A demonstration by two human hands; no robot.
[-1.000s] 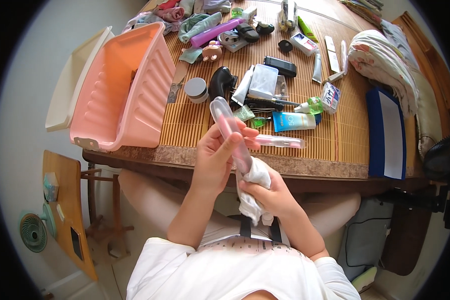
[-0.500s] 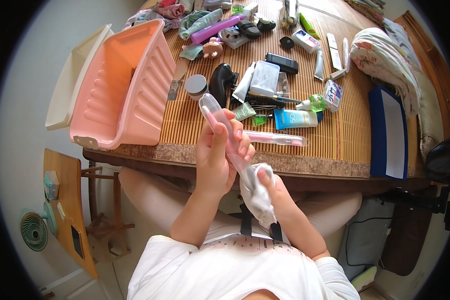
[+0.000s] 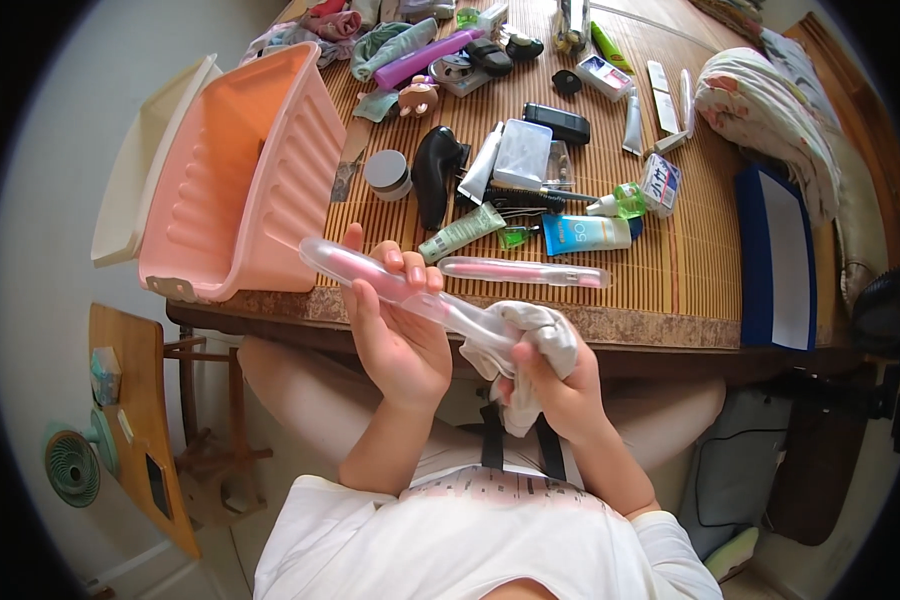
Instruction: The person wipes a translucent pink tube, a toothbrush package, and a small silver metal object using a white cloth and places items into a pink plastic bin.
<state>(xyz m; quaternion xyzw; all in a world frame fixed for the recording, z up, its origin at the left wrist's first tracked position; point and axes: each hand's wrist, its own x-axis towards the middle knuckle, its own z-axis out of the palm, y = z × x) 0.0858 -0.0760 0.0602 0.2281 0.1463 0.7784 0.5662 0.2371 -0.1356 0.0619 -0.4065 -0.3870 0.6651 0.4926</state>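
Observation:
A long clear toothbrush case (image 3: pixel 355 268) with something pink inside slants across in front of me, just over the table's front edge. My left hand (image 3: pixel 402 340) has its fingers and thumb around the middle of it. My right hand (image 3: pixel 562 390) grips a white cloth (image 3: pixel 540 335), which is wrapped around the case's right end and hides that tip. A second clear case (image 3: pixel 525 271) with pink inside lies flat on the bamboo mat (image 3: pixel 670 290), just beyond my hands. Behind it are a pale green tube (image 3: pixel 462 232) and a blue and white tube (image 3: pixel 587 234).
A pink ribbed bin (image 3: pixel 295 190) lies on its side at the left, beside a cream lid (image 3: pixel 135 190). Past the tubes are a grey-lidded jar (image 3: pixel 388 174), a black curved device (image 3: pixel 436 175) and a clear box (image 3: pixel 522 152). A blue box (image 3: pixel 773 262) lies at the right.
The held case has swung from steep to flatter, its free end moving left and down. My left hand has shifted lower and loosened its wrap; my right hand and the cloth have risen slightly.

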